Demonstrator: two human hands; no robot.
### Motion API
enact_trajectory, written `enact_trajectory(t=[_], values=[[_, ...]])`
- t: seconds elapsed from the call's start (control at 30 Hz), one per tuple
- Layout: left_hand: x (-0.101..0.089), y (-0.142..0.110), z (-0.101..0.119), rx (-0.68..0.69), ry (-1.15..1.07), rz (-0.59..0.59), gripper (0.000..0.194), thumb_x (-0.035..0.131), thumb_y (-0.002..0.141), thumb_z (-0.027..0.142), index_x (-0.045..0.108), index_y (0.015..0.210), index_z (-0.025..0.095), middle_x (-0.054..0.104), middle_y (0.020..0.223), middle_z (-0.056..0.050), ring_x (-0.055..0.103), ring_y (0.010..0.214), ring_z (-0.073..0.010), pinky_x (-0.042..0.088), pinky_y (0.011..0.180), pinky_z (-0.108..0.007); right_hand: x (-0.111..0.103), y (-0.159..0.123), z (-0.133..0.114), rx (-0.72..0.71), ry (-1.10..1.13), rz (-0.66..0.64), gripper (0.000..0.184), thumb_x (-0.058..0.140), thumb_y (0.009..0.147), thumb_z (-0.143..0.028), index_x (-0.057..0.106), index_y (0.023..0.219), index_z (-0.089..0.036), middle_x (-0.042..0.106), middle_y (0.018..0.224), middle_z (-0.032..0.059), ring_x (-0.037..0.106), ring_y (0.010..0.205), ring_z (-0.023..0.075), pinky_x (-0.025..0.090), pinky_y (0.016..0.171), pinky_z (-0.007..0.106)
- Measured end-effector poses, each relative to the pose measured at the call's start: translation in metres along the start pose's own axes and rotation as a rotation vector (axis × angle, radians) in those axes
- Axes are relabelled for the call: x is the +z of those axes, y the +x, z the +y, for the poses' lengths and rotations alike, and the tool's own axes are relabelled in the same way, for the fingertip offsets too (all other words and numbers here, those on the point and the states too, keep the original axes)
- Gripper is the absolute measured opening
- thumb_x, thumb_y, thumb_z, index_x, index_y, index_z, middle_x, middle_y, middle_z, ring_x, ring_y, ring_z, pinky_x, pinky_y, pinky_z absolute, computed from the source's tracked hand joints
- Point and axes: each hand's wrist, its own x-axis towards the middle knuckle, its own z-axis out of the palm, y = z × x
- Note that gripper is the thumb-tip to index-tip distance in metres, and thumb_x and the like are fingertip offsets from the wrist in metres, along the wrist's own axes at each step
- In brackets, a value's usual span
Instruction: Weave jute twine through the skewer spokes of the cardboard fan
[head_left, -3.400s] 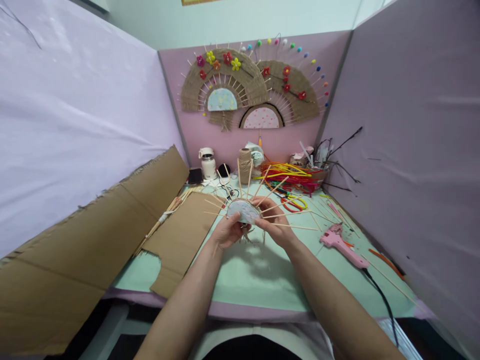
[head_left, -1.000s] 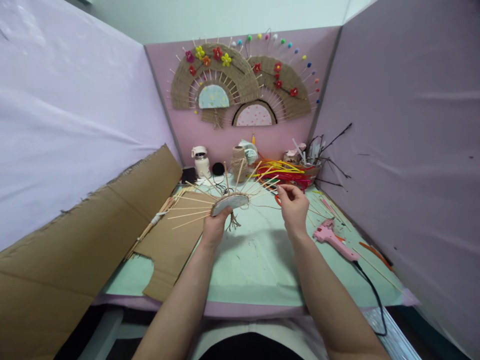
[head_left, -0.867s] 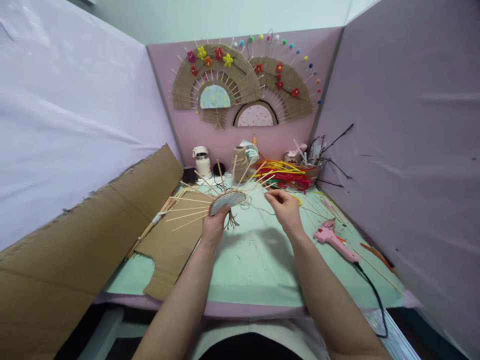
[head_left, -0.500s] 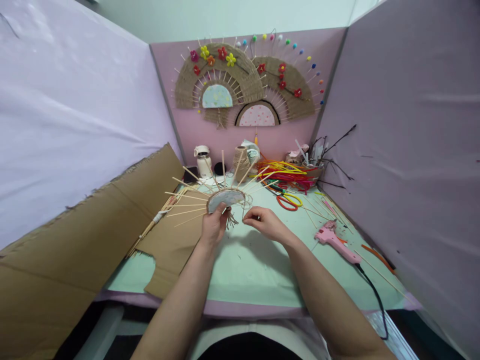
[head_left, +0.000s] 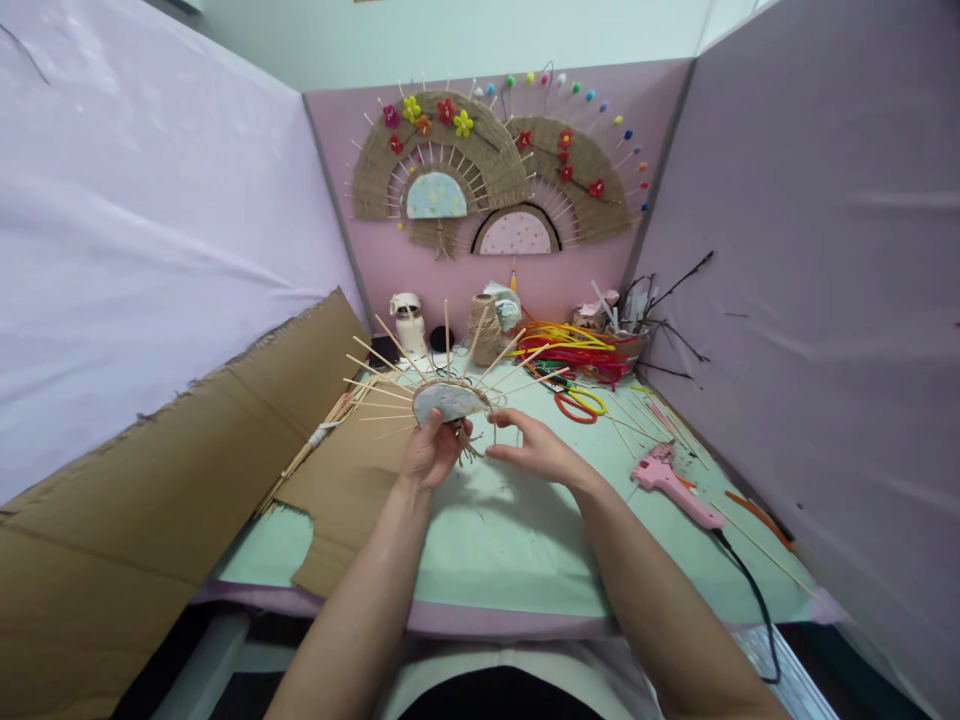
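Observation:
My left hand [head_left: 429,452] grips the lower edge of a half-round fan base [head_left: 450,401] covered in pale patterned fabric, thumb on its front. Thin wooden sticks [head_left: 403,345] fan out from its curved rim, and a twine tassel [head_left: 469,445] hangs under it beside my fingers. Just right of the base is my right hand [head_left: 534,447], thumb and forefinger apart, with a thin strand of twine [head_left: 495,432] running down between them. Where exactly the strand is held is hard to see. Loose loops of twine lie behind the base's right end.
A twine spool [head_left: 486,330], a white bottle [head_left: 407,325] and colourful pipe cleaners [head_left: 574,345] stand at the back. Scissors [head_left: 579,402] and a pink glue gun [head_left: 679,488] lie right. Cardboard [head_left: 341,500] lies left. Two finished fans [head_left: 442,150] hang on the back panel.
The fan base has tilted slightly, its sticks turning clockwise. My right thumb and forefinger have spread from a pinch, with the twine strand now between them.

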Motion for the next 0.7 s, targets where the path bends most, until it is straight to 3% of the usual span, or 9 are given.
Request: enact_trajectory(t=[0.07, 0.13, 0.23, 0.33, 0.5, 0.7], values=[[0.000, -0.001, 0.000, -0.005, 0.006, -0.005, 0.045, 0.090, 0.056, 0.041, 0.068, 0.091, 0.023, 0.071, 0.090, -0.001, 0.061, 0.076, -0.0131, 0.051, 0.072, -0.029, -0.001, -0.001, -0.004, -0.043, 0.076, -0.022, 0.069, 0.085, 0.061, -0.039, 0.060, 0.123, -0.023, 0.062, 0.129, 0.0103, 0.055, 0.121, 0.0276, 0.039, 0.105, 0.044], [0.001, -0.001, 0.000, -0.006, 0.008, -0.007, 0.047, 0.091, 0.055, 0.041, 0.068, 0.092, 0.023, 0.071, 0.091, -0.001, 0.060, 0.075, -0.0128, 0.051, 0.071, -0.028, -0.002, -0.002, -0.007, -0.104, 0.166, -0.037, 0.077, 0.086, 0.060, -0.044, 0.055, 0.129, -0.024, 0.055, 0.138, 0.0108, 0.049, 0.129, 0.0283, 0.035, 0.110, 0.044], [0.002, -0.002, -0.001, -0.034, 0.022, -0.023, 0.048, 0.091, 0.055, 0.040, 0.068, 0.094, 0.023, 0.071, 0.093, -0.001, 0.061, 0.076, -0.0128, 0.052, 0.071, -0.028, -0.001, -0.002, -0.008, -0.186, 0.346, 0.030, 0.062, 0.078, 0.071, -0.050, 0.056, 0.124, -0.026, 0.056, 0.135, 0.0087, 0.050, 0.128, 0.0269, 0.035, 0.109, 0.044], [0.003, -0.004, -0.005, -0.083, 0.038, -0.034, 0.048, 0.092, 0.053, 0.037, 0.068, 0.092, 0.022, 0.071, 0.089, 0.000, 0.061, 0.075, -0.0126, 0.051, 0.070, -0.027, 0.001, -0.001, -0.009, -0.197, 0.538, 0.125, 0.041, 0.071, 0.076, -0.047, 0.061, 0.110, -0.027, 0.064, 0.118, 0.0066, 0.058, 0.113, 0.0246, 0.042, 0.100, 0.041], [0.003, -0.007, -0.012, -0.100, 0.083, -0.080, 0.048, 0.093, 0.053, 0.032, 0.068, 0.094, 0.022, 0.071, 0.089, 0.000, 0.062, 0.081, -0.0146, 0.050, 0.072, -0.028, 0.006, 0.002, -0.014, -0.131, 0.736, 0.260, 0.020, 0.068, 0.069, -0.037, 0.064, 0.084, -0.024, 0.064, 0.095, 0.0040, 0.059, 0.091, 0.0218, 0.046, 0.085, 0.036], [0.005, -0.009, -0.015, -0.041, 0.160, -0.106, 0.046, 0.092, 0.054, 0.031, 0.068, 0.092, 0.021, 0.069, 0.091, -0.001, 0.061, 0.083, -0.0148, 0.046, 0.071, -0.028, 0.011, 0.002, -0.019, -0.057, 0.808, 0.257, 0.013, 0.064, 0.065, -0.032, 0.060, 0.075, -0.024, 0.062, 0.085, 0.0030, 0.057, 0.084, 0.0210, 0.046, 0.080, 0.035]])
